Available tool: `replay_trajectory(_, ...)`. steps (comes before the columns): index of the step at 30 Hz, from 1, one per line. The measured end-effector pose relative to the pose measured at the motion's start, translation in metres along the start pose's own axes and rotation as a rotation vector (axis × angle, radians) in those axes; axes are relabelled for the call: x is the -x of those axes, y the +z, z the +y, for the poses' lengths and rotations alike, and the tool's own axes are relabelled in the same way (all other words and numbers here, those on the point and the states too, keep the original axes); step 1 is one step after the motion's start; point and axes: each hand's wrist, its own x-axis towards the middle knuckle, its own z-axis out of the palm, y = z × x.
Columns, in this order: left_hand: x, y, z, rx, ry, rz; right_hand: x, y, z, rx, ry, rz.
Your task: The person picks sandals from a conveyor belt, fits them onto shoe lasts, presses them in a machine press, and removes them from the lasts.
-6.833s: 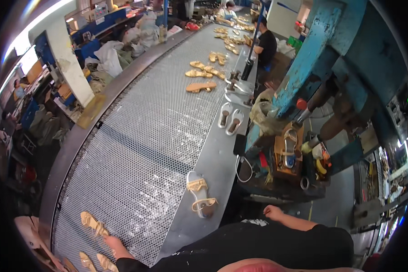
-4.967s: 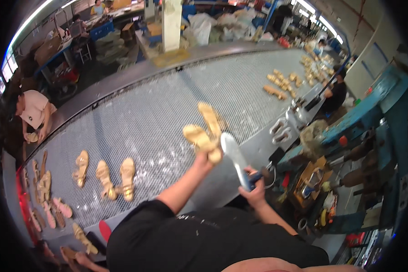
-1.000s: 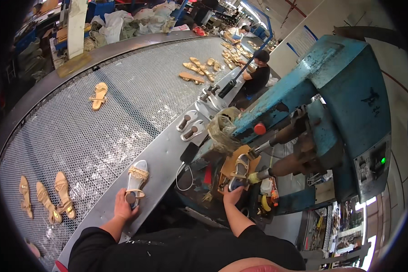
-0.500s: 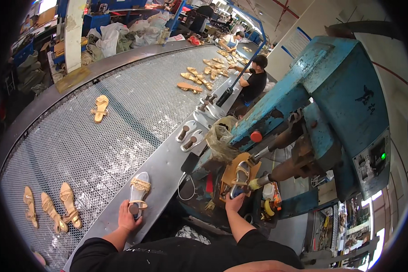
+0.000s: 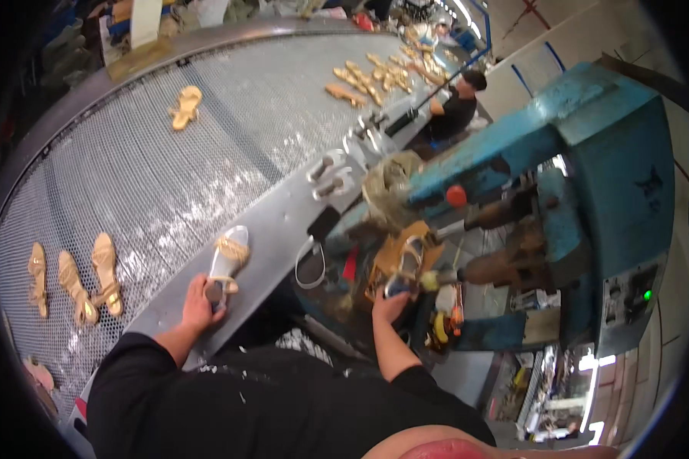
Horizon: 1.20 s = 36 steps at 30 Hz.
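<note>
My left hand is closed around the heel end of a tan-strapped sandal on a pale shoe last, which lies on the metal ledge beside the mesh belt. With my right hand I grip the heel end of another tan-strapped sandal. That one rests on a brown pad in the blue press machine, next to its metal rams. Motion blurs the picture, and the fingertips of both hands are partly hidden.
Several tan sandals lie on the mesh belt, with more heaped at its far end. Pale lasts stand along the ledge. A co-worker in black sits beyond the press. A dark box with a cable lies near it.
My view has tilted and turned, so the belt and ledge appear higher in the picture. Both hands keep hold of the same two sandals.
</note>
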Motion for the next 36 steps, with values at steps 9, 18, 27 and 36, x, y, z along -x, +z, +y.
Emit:
replay_trajectory(9,0.026,0.009,-0.016,-0.069,-0.023,-0.049,-0.007,0.012,-0.024,0.003,-0.036,0.049)
replay_trajectory(18,0.02,0.013,-0.026,-0.176,0.019,-0.011,-0.013,0.012,-0.032,-0.048,-0.046,0.071)
replay_trajectory(27,0.023,0.014,-0.024,-0.153,0.006,-0.038,-0.007,0.017,-0.012,0.006,-0.022,0.003)
replay_trajectory(36,0.033,0.004,-0.014,-0.152,-0.009,-0.024,0.0,0.003,-0.023,-0.064,-0.025,0.018)
